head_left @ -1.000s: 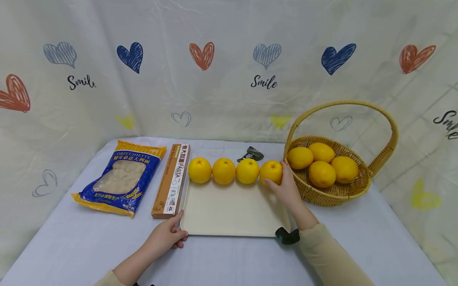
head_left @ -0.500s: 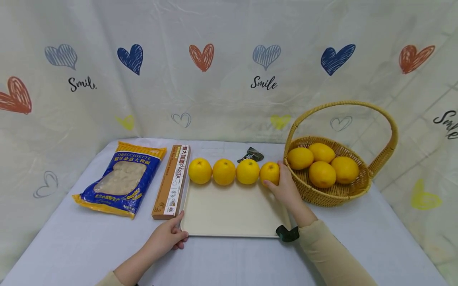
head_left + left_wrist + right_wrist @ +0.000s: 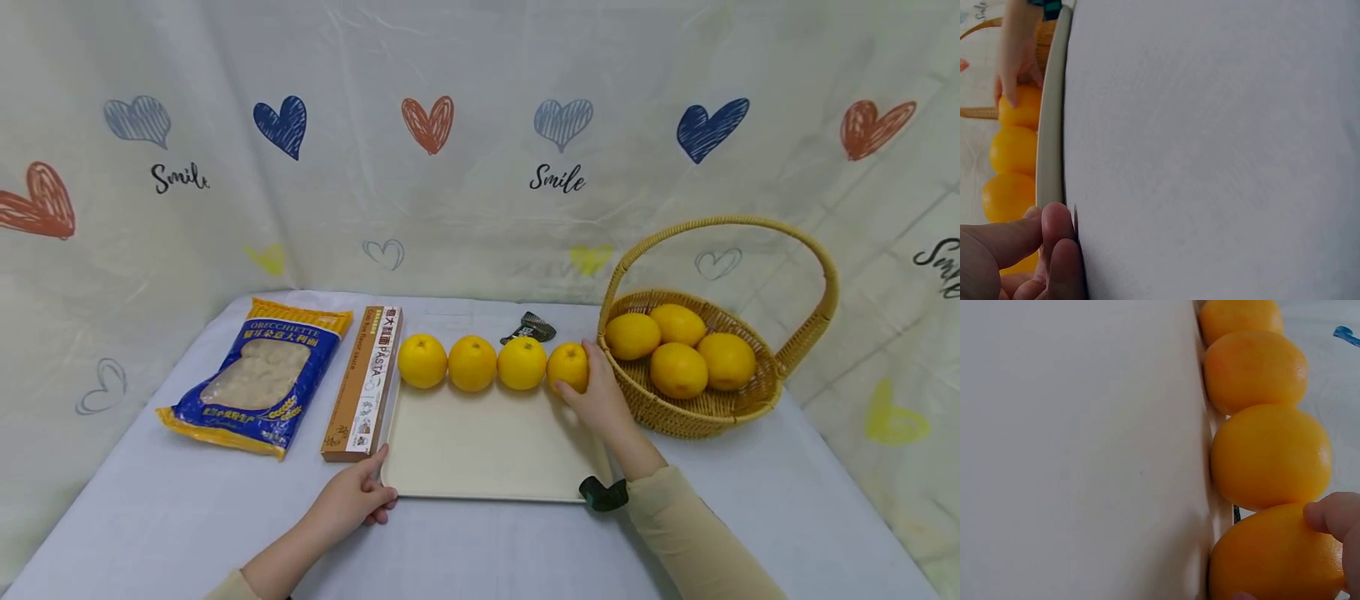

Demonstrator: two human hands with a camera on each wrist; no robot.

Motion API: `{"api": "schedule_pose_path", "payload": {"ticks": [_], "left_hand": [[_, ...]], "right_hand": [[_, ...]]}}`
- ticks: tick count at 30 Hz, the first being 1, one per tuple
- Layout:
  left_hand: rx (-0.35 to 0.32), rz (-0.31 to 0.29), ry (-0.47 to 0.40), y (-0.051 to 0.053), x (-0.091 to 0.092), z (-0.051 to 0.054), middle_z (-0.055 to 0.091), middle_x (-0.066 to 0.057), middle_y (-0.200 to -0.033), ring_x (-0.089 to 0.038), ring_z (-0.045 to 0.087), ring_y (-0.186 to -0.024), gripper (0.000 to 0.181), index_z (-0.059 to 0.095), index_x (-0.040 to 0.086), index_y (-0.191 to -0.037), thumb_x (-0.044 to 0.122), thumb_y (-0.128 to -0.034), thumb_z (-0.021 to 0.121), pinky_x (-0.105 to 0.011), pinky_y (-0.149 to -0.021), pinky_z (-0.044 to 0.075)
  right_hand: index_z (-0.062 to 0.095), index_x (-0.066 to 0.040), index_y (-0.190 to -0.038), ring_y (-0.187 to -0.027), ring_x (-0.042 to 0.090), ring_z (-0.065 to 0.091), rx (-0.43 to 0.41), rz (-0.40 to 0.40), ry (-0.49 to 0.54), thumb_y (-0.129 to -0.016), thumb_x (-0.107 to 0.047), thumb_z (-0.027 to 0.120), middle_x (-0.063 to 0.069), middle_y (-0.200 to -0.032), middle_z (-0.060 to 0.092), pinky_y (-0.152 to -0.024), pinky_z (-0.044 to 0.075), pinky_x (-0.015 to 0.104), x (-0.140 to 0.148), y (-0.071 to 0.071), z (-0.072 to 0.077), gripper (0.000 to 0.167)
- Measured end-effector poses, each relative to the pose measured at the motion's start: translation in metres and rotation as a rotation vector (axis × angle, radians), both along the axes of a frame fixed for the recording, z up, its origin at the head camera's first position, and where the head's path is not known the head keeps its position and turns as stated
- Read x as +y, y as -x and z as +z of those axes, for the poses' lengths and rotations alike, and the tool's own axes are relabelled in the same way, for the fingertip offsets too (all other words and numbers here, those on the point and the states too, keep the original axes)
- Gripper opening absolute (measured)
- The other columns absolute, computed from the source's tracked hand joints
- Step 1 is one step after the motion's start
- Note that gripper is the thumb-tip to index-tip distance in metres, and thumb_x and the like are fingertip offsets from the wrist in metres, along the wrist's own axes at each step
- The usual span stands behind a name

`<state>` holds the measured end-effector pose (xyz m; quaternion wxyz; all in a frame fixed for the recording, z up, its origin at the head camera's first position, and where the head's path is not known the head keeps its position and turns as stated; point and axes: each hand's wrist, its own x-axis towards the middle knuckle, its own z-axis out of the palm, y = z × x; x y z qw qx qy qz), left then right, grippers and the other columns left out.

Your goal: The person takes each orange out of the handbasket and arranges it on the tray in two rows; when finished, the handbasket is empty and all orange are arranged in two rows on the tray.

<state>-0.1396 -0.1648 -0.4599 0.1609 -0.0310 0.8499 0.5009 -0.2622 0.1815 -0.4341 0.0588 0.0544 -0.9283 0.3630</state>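
Observation:
A cream tray (image 3: 487,454) lies on the table with a row of oranges along its far edge. At its near left corner my left hand (image 3: 351,498) pinches the rim; the left wrist view shows the thumb and fingers (image 3: 1058,224) on that edge. My right hand (image 3: 602,402) holds the rightmost orange (image 3: 566,365), thumb on the near side and fingers round the right. This orange (image 3: 1272,559) touches its neighbour (image 3: 1270,456) in the right wrist view. Further left in the row are another orange (image 3: 472,364) and the leftmost one (image 3: 422,361).
Right of the tray stands a wicker basket (image 3: 667,421) with a tall handle, holding several yellow-orange fruits (image 3: 678,371). A pasta box (image 3: 352,392) lies along the tray's left side, a bag of orecchiette (image 3: 258,379) beyond it. A small dark packet (image 3: 534,325) lies behind the oranges.
The rightmost orange has turned slightly in my right hand, its stem end now facing up more. My left hand stays on the tray corner. The head view has shifted a little.

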Motion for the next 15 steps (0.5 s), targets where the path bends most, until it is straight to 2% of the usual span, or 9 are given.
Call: {"api": "schedule_pose_path", "payload": {"ticks": [6,15], "left_hand": [[0.005,-0.001,0.006,0.0000,0.0006,0.0009,0.064,0.000,-0.067,-0.011,0.057,-0.053,0.069,0.025,0.000,-0.142,0.008,-0.0832,0.062,-0.027,-0.050,0.048],[0.010,0.003,-0.004,-0.0024,0.0016,0.0043,0.064,-0.002,-0.067,-0.011,0.057,-0.053,0.070,0.025,-0.002,-0.141,0.008,-0.0829,0.062,-0.026,-0.050,0.048]], "right_hand": [[0.016,-0.002,-0.144,-0.133,0.038,0.025,-0.017,-0.004,0.005,-0.083,-0.027,0.061,0.021,-0.147,0.020,-0.106,0.025,0.053,0.0009,-0.0001,0.0008,0.080],[0.015,-0.010,-0.146,-0.136,0.037,0.020,-0.054,-0.039,-0.018,-0.084,-0.028,0.061,0.015,-0.151,0.015,-0.108,0.020,0.053,0.0014,-0.0030,0.0028,0.079]]}}
